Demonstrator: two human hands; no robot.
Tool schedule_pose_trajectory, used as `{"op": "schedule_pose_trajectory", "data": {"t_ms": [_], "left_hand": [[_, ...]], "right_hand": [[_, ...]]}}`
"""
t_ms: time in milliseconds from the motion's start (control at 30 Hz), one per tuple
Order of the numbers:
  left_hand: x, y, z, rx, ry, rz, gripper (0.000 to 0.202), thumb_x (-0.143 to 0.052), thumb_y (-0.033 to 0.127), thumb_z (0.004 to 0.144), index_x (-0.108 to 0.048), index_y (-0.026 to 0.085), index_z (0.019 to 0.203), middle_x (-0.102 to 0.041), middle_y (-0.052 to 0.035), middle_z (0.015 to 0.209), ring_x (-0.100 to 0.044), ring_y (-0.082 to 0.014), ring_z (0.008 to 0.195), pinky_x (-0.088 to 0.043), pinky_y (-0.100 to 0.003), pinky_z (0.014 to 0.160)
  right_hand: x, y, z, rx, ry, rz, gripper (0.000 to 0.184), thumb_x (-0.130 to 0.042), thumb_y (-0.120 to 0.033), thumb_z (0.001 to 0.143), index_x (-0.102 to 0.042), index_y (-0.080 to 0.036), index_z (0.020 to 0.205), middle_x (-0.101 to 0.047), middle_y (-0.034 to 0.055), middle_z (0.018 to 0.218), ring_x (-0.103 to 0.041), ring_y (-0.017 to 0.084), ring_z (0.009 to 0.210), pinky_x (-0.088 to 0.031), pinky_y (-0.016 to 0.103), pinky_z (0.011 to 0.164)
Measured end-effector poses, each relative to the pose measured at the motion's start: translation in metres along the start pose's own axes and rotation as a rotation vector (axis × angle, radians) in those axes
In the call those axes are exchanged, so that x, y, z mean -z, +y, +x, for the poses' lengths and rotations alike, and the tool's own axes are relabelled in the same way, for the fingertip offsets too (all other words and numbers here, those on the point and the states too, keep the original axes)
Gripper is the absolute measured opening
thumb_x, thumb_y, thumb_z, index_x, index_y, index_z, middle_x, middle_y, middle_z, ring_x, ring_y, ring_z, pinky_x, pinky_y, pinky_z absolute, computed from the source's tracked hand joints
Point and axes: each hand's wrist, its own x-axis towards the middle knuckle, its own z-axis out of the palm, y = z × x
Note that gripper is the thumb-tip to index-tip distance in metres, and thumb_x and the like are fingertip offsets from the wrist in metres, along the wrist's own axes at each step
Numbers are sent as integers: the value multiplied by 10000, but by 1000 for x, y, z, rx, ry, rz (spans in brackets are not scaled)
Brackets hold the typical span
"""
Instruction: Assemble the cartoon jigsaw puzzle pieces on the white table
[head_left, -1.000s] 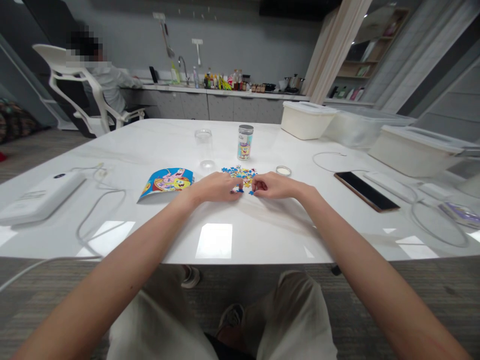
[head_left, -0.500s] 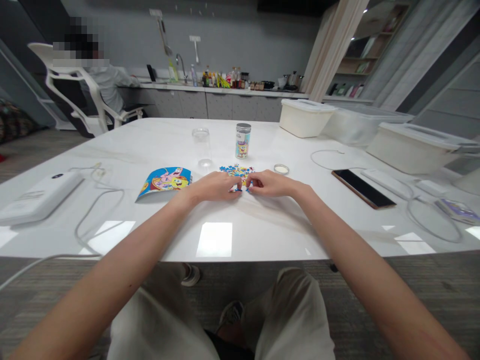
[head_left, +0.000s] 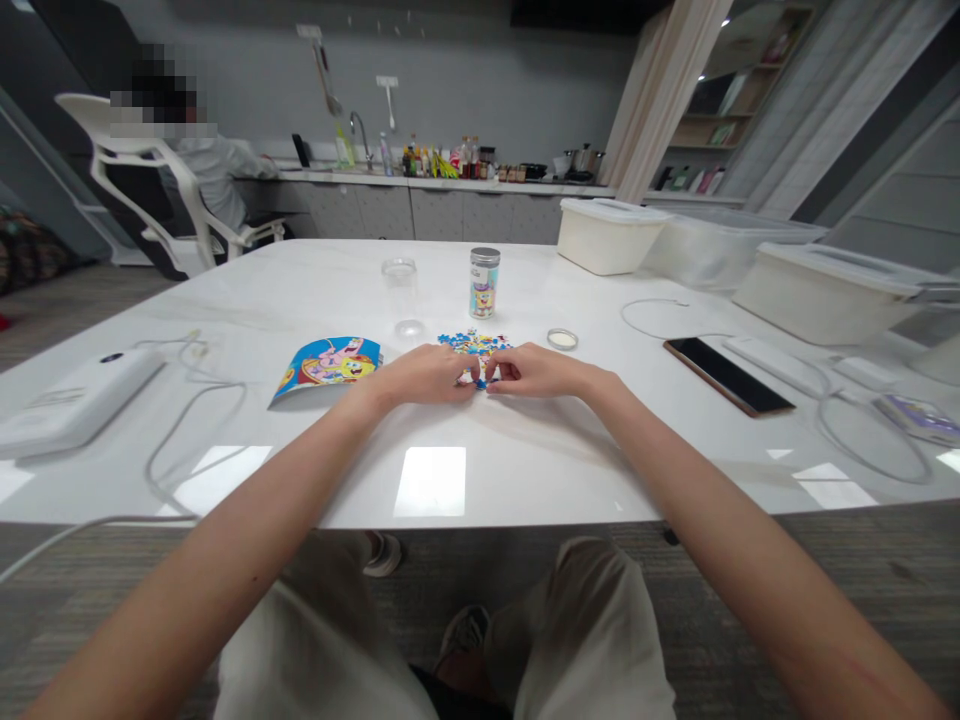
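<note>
A small heap of blue and yellow jigsaw pieces (head_left: 475, 345) lies on the white table (head_left: 465, 470). My left hand (head_left: 426, 375) and my right hand (head_left: 534, 369) rest on the table just in front of it, fingertips almost touching. Both are curled in a pinch on small puzzle pieces (head_left: 478, 380) between them. A colourful cartoon picture card (head_left: 330, 362) lies left of my left hand. A cartoon-printed jar (head_left: 484, 283) with a metal lid stands behind the heap, beside a clear empty jar (head_left: 400, 280).
A round lid (head_left: 562, 339) and a dark phone (head_left: 727, 376) lie to the right, with cables (head_left: 870, 440) and white lidded boxes (head_left: 825, 293) beyond. A white device (head_left: 71, 400) with a cable sits left. A person sits in a white chair (head_left: 142, 170) at the far counter.
My right hand has slid left towards my left hand, so the gap between the fingertips has closed over the small pieces. The view has shifted slightly.
</note>
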Motion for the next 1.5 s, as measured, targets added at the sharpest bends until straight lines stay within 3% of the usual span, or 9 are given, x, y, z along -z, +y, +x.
{"op": "schedule_pose_trajectory", "data": {"t_ms": [233,367,733,933,1200,1367,1500], "left_hand": [[1,2,-2,-30,15,-7,238,-455,345,845,-632,233,957,-695,-28,778,-643,-195,714,-413,-273,624],[-2,-1,-2,-60,39,-15,273,-489,341,820,-616,231,1035,-695,-27,790,-644,-197,727,-422,-273,635],[0,0,-4,-82,37,-111,277,-496,336,814,-624,234,1037,-690,-4,787,-634,-167,693,-404,-254,610],[-1,-1,-3,-53,55,-130,321,-530,383,802,-589,210,1066,-682,-19,779,-635,-192,717,-414,-274,631],[3,-2,-2,-19,22,-40,279,-461,391,886,-620,238,1058,-685,-33,801,-642,-198,749,-409,-276,656],[8,-15,-9,64,18,103,323,-436,423,893,-657,231,1032,-690,-59,780,-648,-214,731,-402,-285,650],[14,-33,-16,150,8,176,397,-436,520,880,-683,229,987,-693,-76,802,-648,-226,763,-404,-289,662]], "right_hand": [[-6,0,4,-26,24,-36,160,-540,-227,826,-638,-172,940,-575,-8,706,-461,110,610,-290,226,585],[-7,3,5,-11,38,-37,169,-519,-177,815,-651,-168,918,-586,-4,703,-466,108,614,-297,223,595],[-2,-6,2,-24,-20,17,184,-563,-301,835,-631,-169,944,-564,-10,697,-470,115,622,-301,228,583],[-4,-7,3,-24,-20,18,160,-553,-300,841,-617,-163,892,-568,-6,695,-471,114,615,-301,228,578],[0,-2,1,8,47,-28,108,-529,-238,822,-614,-174,841,-542,-24,649,-441,103,577,-279,225,576],[16,8,-8,-78,143,-94,132,-525,-241,835,-620,-157,872,-550,-3,670,-450,112,593,-292,227,586],[23,16,-14,-165,128,-134,173,-489,-240,851,-633,-158,901,-580,20,703,-473,127,618,-297,237,588]]}}
